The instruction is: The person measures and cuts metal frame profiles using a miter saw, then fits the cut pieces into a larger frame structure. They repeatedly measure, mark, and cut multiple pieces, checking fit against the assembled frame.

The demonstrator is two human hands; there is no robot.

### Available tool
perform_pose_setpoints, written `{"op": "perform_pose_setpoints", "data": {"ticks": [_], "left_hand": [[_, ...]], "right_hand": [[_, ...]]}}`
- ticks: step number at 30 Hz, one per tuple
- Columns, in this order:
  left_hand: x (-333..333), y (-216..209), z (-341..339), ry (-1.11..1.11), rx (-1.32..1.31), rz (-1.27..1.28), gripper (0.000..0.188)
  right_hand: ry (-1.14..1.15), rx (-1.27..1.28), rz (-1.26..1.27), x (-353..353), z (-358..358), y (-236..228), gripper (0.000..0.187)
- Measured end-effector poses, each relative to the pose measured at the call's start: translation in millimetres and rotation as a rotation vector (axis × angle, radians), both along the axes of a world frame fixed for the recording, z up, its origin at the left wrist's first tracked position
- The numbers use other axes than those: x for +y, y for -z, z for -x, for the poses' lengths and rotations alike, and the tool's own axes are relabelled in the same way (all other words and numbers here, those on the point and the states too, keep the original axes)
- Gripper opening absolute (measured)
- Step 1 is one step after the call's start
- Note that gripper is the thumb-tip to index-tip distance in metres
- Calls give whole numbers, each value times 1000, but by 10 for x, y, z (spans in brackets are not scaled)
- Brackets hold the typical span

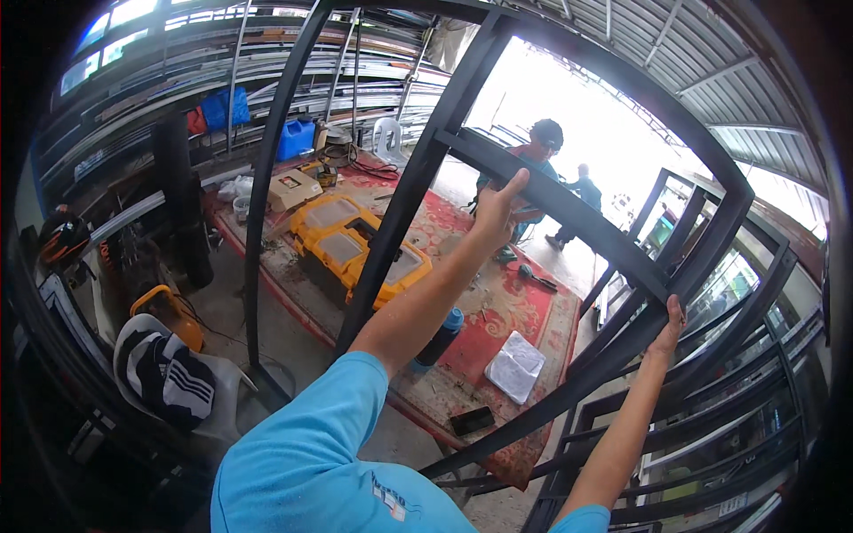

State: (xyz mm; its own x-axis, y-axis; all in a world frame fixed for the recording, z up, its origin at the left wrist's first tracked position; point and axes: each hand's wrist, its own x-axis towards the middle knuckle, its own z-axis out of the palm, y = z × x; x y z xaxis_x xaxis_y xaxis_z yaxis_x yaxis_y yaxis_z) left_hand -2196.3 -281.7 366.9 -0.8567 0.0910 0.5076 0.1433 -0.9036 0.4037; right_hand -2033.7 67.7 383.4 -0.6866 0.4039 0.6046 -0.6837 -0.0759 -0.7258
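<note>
A large black metal window or door frame [413,186] stands tilted before me. A black crossbar [582,218] spans between two of its uprights. My left hand [499,211] is closed round the crossbar left of its middle, thumb lying over its face and the other fingers mostly hidden behind. At the crossbar's right end, where it meets the right upright [711,233], my right hand [668,330] grips from below; its thumb points up and its other fingers are partly hidden.
Beyond the frame, a red carpeted table [462,355] carries a yellow organizer case [360,244], a dark bottle [442,338], a white square pad [515,367] and a cardboard box [291,189]. Two people stand farther off. A plastic chair [227,395] holds a bag; more black frames [702,426] lean at right.
</note>
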Motion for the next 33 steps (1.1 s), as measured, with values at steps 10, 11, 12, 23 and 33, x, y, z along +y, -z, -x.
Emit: {"op": "perform_pose_setpoints", "data": {"ticks": [10, 11, 12, 23, 33], "left_hand": [[-1511, 112, 228, -1201, 159, 484, 25], [-1709, -15, 345, -952, 129, 491, 44], [-1925, -91, 560, -814, 127, 588, 67], [-2118, -257, 1404, 141, 421, 742, 68], [-1923, -159, 1378, 86, 456, 575, 70]], "right_hand": [[14, -31, -54, 269, 58, 13, 44], [39, -34, -29, 255, 58, 27, 45], [53, -33, -2, 189, 101, 22, 47], [130, -15, -23, 152, 73, 62, 47], [53, -26, 56, 381, 96, 158, 54]]}}
